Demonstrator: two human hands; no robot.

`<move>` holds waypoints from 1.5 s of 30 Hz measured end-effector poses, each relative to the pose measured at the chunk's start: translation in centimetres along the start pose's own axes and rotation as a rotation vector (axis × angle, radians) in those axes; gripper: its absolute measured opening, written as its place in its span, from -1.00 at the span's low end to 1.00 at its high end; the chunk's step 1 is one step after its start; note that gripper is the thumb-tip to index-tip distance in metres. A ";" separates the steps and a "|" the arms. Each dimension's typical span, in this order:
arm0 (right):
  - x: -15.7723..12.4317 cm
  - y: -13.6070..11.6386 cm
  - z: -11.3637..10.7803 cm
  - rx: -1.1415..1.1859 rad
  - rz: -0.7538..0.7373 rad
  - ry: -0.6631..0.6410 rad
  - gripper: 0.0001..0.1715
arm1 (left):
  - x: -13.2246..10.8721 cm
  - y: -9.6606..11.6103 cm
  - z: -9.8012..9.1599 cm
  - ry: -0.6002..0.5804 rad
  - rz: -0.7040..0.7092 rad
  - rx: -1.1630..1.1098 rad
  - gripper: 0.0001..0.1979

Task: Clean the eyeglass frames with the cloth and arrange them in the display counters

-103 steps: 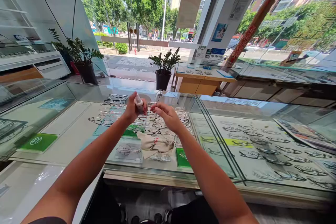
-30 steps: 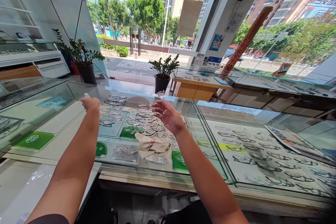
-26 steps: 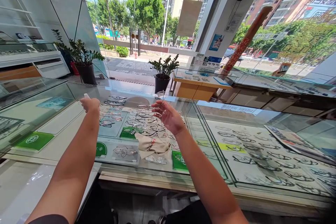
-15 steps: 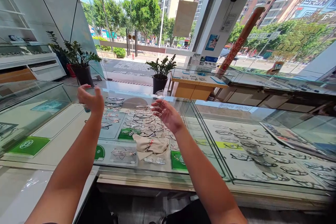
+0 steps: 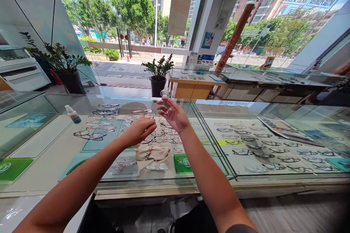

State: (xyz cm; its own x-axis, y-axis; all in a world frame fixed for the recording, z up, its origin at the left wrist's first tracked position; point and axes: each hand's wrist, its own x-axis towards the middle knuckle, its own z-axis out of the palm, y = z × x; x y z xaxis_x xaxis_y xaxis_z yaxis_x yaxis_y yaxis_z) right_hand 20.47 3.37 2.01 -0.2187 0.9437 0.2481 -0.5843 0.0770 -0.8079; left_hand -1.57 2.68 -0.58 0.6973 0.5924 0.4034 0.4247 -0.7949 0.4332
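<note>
Clear glasses [image 5: 165, 95] are held up, apparently pinched in the right hand's [image 5: 173, 115] fingertips, while the spray bottle [image 5: 73, 114] is stood well apart on the glass counter [image 5: 46, 160] and the cloth [image 5: 152, 152] is left untouched beneath the loosely curled, empty left hand [image 5: 139, 131].

— Where are the arms?
— Both bare forearms reach forward from the near edge and converge toward the centre.
— And the hands?
— The left hand [image 5: 140, 131] is lower, palm down, fingers loosely gathered and pointing right. The right hand [image 5: 173, 114] is higher and farther, fingertips pinching glasses [image 5: 166, 93].
</note>
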 end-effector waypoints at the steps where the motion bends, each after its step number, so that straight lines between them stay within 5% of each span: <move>1: 0.0 0.0 0.0 0.001 -0.003 0.000 -0.75 | -0.1 0.4 0.2 -0.091 0.026 -0.028 -0.52; 4: 0.0 0.0 -0.1 -0.014 -0.007 0.010 -0.74 | -0.5 1.2 0.9 -0.284 0.109 -0.056 -0.56; 9: 0.0 0.1 -0.1 -0.030 0.005 0.006 -0.72 | -1.2 1.6 2.3 -0.433 0.164 0.017 -0.72; 12: -0.1 0.1 -0.1 -0.018 -0.006 -0.016 -0.72 | -1.3 1.9 2.5 -0.459 0.169 0.001 -0.88; 19: -0.2 0.1 0.0 -0.016 -0.003 -0.014 -0.74 | -1.2 2.0 3.0 -0.464 0.129 0.043 -0.71; 23: -0.2 0.0 0.0 -0.044 0.012 0.014 -0.73 | -1.3 2.0 3.6 -0.477 0.187 -0.033 -0.87; 30: -0.3 -0.1 -0.1 -0.028 0.014 0.005 -0.73 | -1.1 2.6 1.8 -0.366 -0.138 -0.352 -0.77; 34: -0.4 -0.1 -0.1 -0.034 0.011 0.019 -0.74 | -0.6 0.7 1.5 -0.156 -0.285 -0.667 -0.61; 37: -0.4 -0.2 0.0 -0.029 0.004 0.012 -0.76 | -0.3 -0.8 1.3 -0.125 -0.401 -0.903 -0.51; 45: -0.5 -0.1 0.4 -0.036 0.033 0.019 -0.72 | -0.1 -1.0 -0.3 0.046 -0.485 -1.422 -0.54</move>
State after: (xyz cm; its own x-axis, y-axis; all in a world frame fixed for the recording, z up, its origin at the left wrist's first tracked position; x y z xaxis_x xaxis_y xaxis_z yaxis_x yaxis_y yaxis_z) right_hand 20.34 2.73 2.16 -0.2220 0.9519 0.2112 -0.5483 0.0572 -0.8343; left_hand -2.24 3.51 -0.82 0.6275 0.7786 0.0083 -0.3156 0.2446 0.9168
